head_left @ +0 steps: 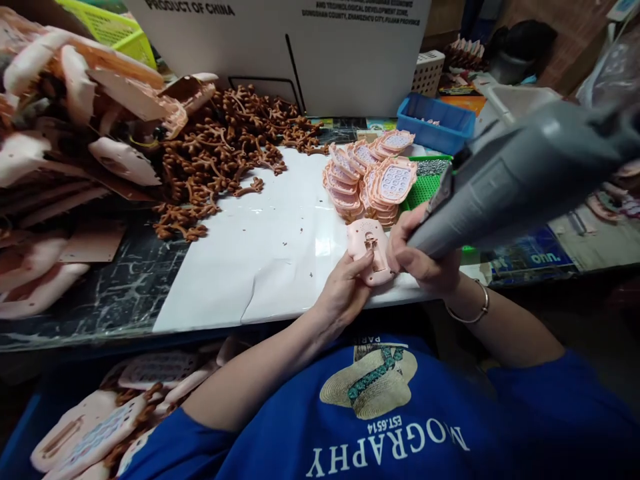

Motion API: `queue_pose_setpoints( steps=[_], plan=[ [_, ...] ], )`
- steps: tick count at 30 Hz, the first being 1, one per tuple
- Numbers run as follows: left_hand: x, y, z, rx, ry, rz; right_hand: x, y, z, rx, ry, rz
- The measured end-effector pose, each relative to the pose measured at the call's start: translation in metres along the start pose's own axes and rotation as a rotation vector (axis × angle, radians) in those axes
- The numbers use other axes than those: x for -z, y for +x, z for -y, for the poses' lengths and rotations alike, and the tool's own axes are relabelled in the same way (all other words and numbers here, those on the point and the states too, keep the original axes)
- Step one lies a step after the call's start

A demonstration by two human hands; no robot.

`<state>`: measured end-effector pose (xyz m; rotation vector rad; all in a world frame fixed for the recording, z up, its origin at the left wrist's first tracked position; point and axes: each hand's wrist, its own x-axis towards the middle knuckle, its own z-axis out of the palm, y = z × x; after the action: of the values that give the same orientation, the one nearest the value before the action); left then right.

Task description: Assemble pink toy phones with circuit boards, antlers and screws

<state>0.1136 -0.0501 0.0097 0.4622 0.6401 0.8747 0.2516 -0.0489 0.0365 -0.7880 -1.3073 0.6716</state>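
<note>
My left hand is closed round the lower left side of a pale pink plastic toy casing, thumb on its face. An open slot with small metal parts shows in the casing. My right hand grips a large grey electric screwdriver, which slants up to the right; its tip is hidden. The fingers of this hand also touch the casing's right edge. Just beyond the casing stand stacks of pink-rimmed keypad panels.
Brown bone-shaped plastic pieces are heaped behind a white sheet. Pink shells pile up at the left. A big carton, a blue bin and a green basket stand behind. Finished-looking casings lie low left.
</note>
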Motion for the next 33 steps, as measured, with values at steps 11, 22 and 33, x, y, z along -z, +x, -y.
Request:
queue_pose_setpoints(
  steps=[11, 22, 33],
  plan=[
    [0.002, -0.007, -0.006, 0.105, 0.083, 0.037, 0.08, 0.04, 0.02, 0.167, -0.229, -0.374],
    [0.002, -0.008, -0.005, 0.095, 0.092, 0.005, 0.106, 0.035, -0.019, 0.13, -0.285, -0.435],
    [0.001, -0.009, -0.002, 0.06, 0.027, 0.012, 0.085, 0.045, 0.016, 0.147, -0.227, -0.482]
  ],
)
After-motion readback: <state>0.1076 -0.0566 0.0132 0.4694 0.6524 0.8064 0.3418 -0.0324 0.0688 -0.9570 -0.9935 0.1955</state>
